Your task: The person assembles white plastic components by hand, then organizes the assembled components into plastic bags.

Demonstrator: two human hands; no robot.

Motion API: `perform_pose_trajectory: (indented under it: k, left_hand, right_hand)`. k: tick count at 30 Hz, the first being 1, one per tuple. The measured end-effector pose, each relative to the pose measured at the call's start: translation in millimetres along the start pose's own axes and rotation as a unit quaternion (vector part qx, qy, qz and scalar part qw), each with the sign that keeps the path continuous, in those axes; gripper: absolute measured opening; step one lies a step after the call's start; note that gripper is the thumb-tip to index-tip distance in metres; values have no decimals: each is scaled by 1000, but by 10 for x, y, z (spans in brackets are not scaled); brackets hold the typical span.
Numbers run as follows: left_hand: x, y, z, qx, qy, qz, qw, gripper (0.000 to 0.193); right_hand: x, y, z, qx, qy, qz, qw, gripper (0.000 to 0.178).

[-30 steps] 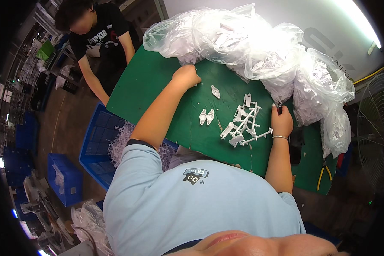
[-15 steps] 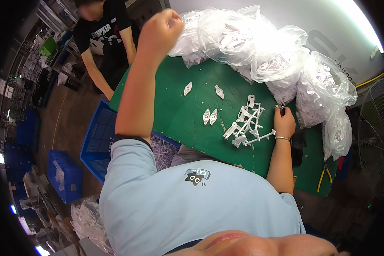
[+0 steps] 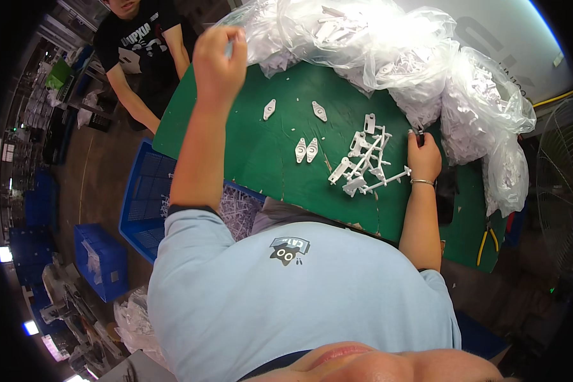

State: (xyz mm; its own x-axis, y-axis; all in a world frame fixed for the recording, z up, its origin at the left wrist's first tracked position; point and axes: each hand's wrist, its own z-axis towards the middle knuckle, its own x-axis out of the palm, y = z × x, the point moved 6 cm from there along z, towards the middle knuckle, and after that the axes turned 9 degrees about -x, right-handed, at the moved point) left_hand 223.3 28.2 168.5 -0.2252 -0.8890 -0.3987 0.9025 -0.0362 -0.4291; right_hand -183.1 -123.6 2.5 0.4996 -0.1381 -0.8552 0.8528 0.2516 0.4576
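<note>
My left hand (image 3: 220,69) is raised over the far left edge of the table, beside the plastic bags. Its fingers are curled closed, with a pale bit at the fingertips too small to name. Resting on the right side of the table, my right hand (image 3: 424,157) is closed around a small dark tool (image 3: 420,138), mostly hidden by the fingers. Left of that hand lies a tangle of white plastic sprues with flat parts attached (image 3: 366,159). Several loose white diamond-shaped plastic parts (image 3: 311,150) are spread over the green tabletop (image 3: 254,156).
Clear bags full of white plastic pieces (image 3: 414,79) line the table's far edge. Yellow-handled pliers (image 3: 488,245) lie at the right edge. A blue crate (image 3: 140,204) holding white scraps stands at the left. Beyond the far left corner is another person (image 3: 143,48).
My left hand has come lower and a little left, nearer to me. The whole view has tilted slightly, shifting the table upward in the picture. My right hand stays in place on the table.
</note>
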Motion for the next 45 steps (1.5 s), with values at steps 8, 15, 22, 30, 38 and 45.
perform_pose_trajectory:
  k: [8,15,22,30,38,45]
  left_hand:
    - [508,182,-1586,-52,352,85,931,102]
    - [742,-190,-1811,-11,482,16,876,115]
    - [1126,-389,-1751,66,502,83,858,101]
    - [1017,-381,-1662,66,354,-42,932,36]
    - [928,-436,-1783,43,318,61,945,31]
    - [949,-474,-1809,94,303,59,946,23]
  right_hand:
    - [-40,-20,0,-9,9,24,1000,41]
    - [-47,-85,-50,19,161,335,928,36]
    - [-370,422,-395,-95,280,332,896,30]
    - [-215,454,-575,-146,295,290,899,37]
    - [-77,474,-648,-134,285,327,891,35]
    - [-14,489,-647,-136,260,322,900,32]
